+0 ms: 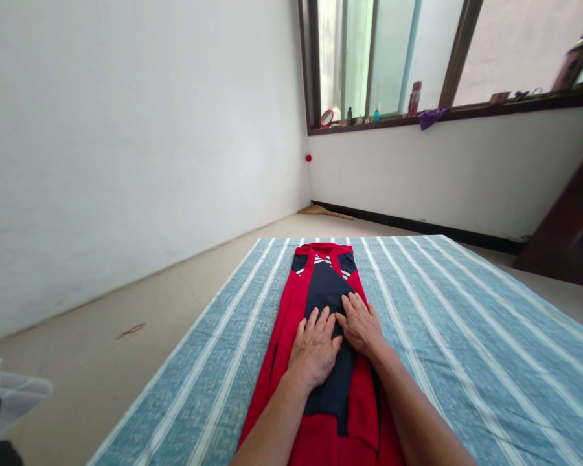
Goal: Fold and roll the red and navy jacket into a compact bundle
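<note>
A red and navy jacket with white stripes lies folded into a long narrow strip, its collar end farthest from me. My left hand rests flat on its middle, across the red and navy fabric, with the fingers extended. Beside it, my right hand lies flat on the navy panel and the right red edge, fingers stretched out. The two thumbs come close together over the navy cloth. Neither hand grips the garment. Part of the near end is hidden by my forearms.
The jacket lies on a surface covered with a blue and white striped cloth. A straw broom lies on the floor by the far corner. Small items, a red bottle and a purple cloth are on the windowsill. White fabric shows at lower left.
</note>
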Motion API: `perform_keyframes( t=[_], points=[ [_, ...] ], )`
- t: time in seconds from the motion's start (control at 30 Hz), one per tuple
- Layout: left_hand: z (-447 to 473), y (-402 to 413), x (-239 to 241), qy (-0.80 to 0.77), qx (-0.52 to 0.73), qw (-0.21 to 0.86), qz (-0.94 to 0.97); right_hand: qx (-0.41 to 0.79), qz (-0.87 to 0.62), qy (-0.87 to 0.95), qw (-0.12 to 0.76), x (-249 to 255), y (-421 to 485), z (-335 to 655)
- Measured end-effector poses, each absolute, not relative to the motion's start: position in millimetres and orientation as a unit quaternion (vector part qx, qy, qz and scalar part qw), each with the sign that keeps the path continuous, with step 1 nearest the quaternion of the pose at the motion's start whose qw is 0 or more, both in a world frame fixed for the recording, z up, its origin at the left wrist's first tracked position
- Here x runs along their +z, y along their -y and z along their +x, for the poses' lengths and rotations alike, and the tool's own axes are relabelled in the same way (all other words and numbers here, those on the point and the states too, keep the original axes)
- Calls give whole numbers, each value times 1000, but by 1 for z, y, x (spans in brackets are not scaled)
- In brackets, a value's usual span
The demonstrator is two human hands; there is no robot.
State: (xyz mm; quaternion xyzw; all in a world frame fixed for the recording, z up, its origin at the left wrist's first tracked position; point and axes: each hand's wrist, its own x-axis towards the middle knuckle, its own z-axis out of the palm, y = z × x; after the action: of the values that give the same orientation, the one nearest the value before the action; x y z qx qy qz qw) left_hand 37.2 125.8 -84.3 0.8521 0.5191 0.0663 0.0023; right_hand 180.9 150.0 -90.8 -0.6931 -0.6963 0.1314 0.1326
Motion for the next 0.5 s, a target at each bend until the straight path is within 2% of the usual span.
perform_keyframes(
  t=[0.23, 0.5],
  points=[
    [38, -126, -83, -521, 54, -3, 852, 156, -694, 693, 114, -88, -151, 183],
    [37, -127, -84, -518, 54, -11, 854, 140, -690, 696, 141, -86, -151, 182]
  ],
)
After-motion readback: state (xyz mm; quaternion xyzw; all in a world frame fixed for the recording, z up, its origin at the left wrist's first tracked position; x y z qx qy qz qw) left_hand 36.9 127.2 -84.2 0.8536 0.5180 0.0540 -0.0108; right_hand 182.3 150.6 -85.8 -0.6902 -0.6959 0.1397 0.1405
